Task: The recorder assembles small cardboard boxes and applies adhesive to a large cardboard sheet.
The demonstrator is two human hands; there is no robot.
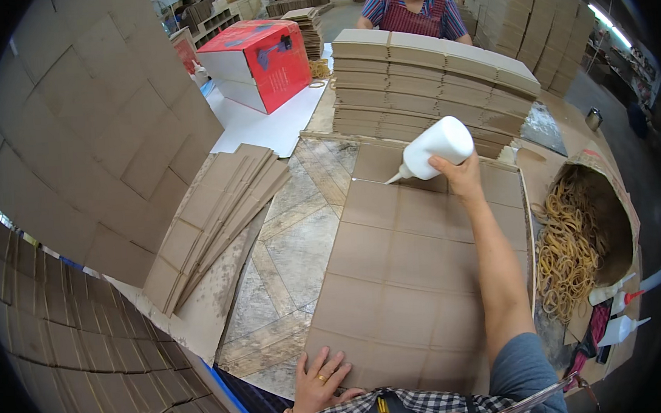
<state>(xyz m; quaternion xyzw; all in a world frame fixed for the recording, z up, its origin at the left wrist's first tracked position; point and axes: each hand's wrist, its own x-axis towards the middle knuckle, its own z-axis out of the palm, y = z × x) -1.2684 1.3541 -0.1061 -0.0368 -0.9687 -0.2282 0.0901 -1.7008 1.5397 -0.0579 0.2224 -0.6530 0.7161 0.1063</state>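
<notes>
A white squeeze bottle (442,145) is tilted in my right hand (461,177), its narrow nozzle pointing down and left. The nozzle tip meets a pale line along the far part of a creased brown cardboard sheet (416,247). That sheet lies flat before me, marked with a grid of folds. Near its lower left corner rests my left hand (320,380), fingers spread, a ring on one finger. My right forearm reaches across the right side of the sheet and hides part of it.
Stacked cardboard (429,79) stands beyond the sheet, a person (416,4) behind it. Leaning cardboard pieces (221,213) and a red-and-white box (257,63) are on the left. A sack of rubber bands (574,237) lies on the right, near more small bottles (618,330).
</notes>
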